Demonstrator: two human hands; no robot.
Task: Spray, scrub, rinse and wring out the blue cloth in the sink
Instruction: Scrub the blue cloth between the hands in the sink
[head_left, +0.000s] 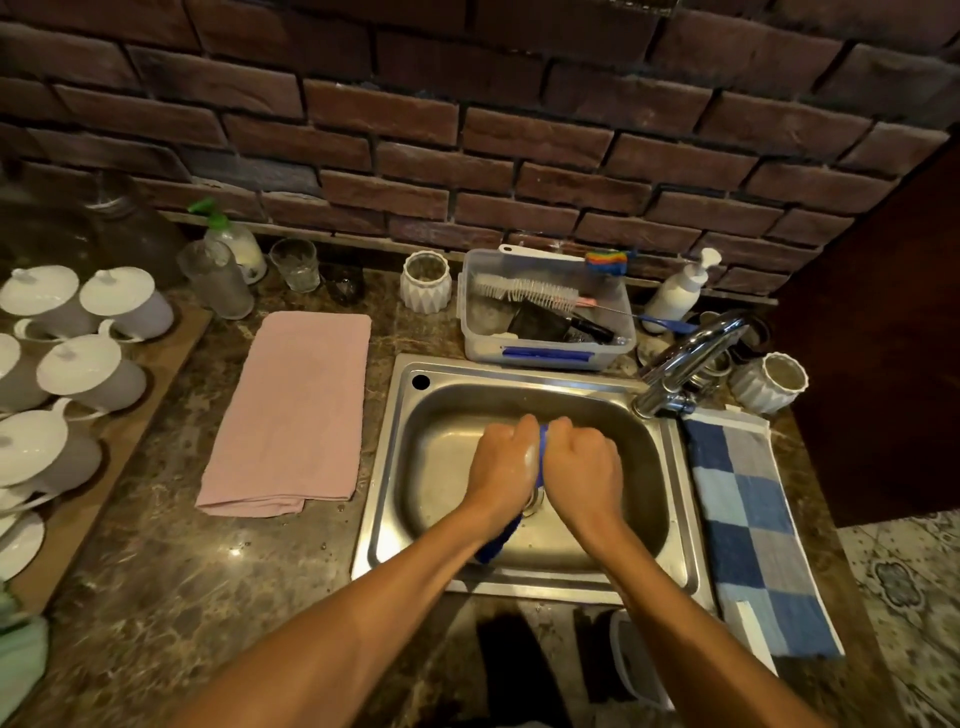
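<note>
The blue cloth (500, 540) is bunched between both my fists over the steel sink (400, 467), and most of it is hidden. A strip shows between my knuckles and a tail hangs below my left wrist. My left hand (506, 460) grips the cloth, with soap foam on it. Pressed right against it, my right hand (582, 460) grips the cloth too. The drain lies just under my hands. A spray bottle with a green trigger (231, 244) stands at the back left of the counter. No water shows at the chrome tap (691, 358), right of the sink.
A folded pink towel (291, 410) lies left of the sink, a blue checked towel (753, 525) right of it. Behind the sink is a plastic tub of brushes (545, 317), a white pump bottle (680, 286) and ribbed white cups. Lidded white mugs (78, 364) crowd the far left.
</note>
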